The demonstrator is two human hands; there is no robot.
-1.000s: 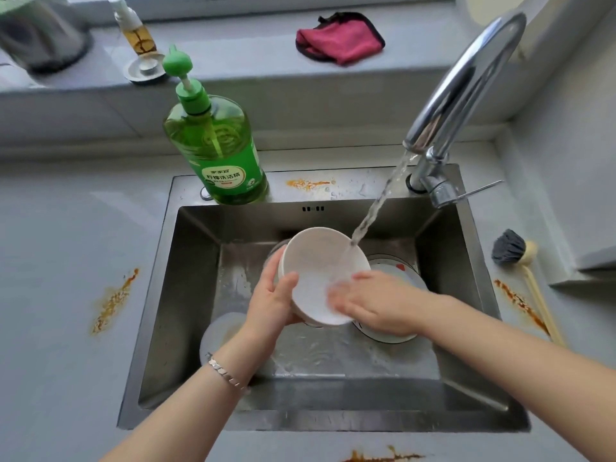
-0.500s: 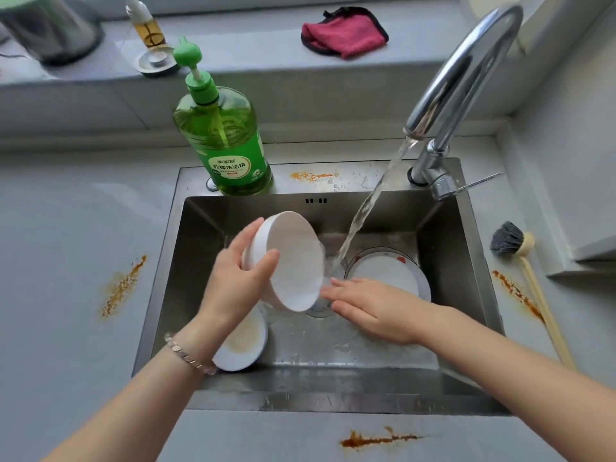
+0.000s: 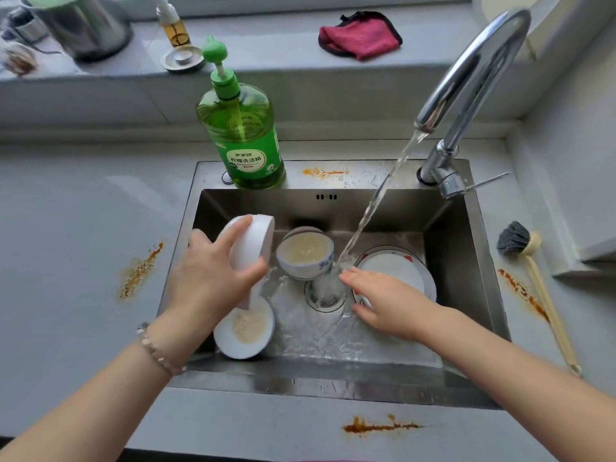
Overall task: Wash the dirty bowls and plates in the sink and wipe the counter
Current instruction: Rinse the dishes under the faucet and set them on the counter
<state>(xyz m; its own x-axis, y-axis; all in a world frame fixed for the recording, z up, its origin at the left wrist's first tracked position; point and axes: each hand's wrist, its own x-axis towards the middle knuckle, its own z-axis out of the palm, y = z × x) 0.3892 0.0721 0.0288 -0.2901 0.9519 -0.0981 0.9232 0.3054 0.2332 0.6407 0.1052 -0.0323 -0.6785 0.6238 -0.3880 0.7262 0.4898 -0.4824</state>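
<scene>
My left hand [image 3: 213, 278] grips the white bowl [image 3: 248, 243] over the sink [image 3: 466, 235]. My right hand [image 3: 390, 301] lies flat-fingered beside the running water [image 3: 370, 208].

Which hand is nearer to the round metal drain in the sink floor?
Right. The right hand lies at the round metal drain's right edge, by the running water; the left hand is off to its left, gripping a plain white bowl.

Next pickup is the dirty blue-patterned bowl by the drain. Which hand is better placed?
Right. The right hand is open and holds nothing, with its fingertips at the drain, right beside the blue-patterned bowl. The left hand is occupied: it grips the white bowl.
</scene>
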